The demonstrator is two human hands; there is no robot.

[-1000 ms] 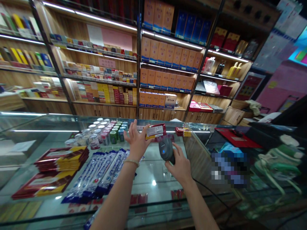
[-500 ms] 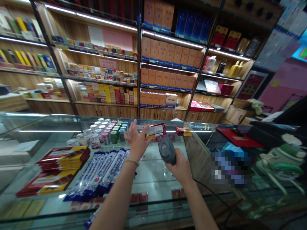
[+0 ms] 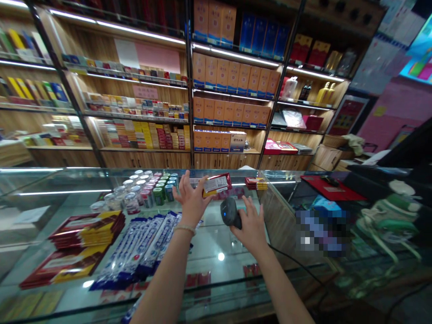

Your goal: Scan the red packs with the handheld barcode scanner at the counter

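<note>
A: What do the hands hold?
B: The left hand [image 3: 191, 200] pinches a red pack [image 3: 217, 184] above the glass table [image 3: 209, 243]; the right hand [image 3: 249, 225] grips a grey scanner [image 3: 230, 211] just below the pack.
A: Any writing?
B: A white label faces the scanner, too small to read.

Both forearms are bare — a thin pale bracelet circles the left hand's [image 3: 191, 202] wrist.
</note>
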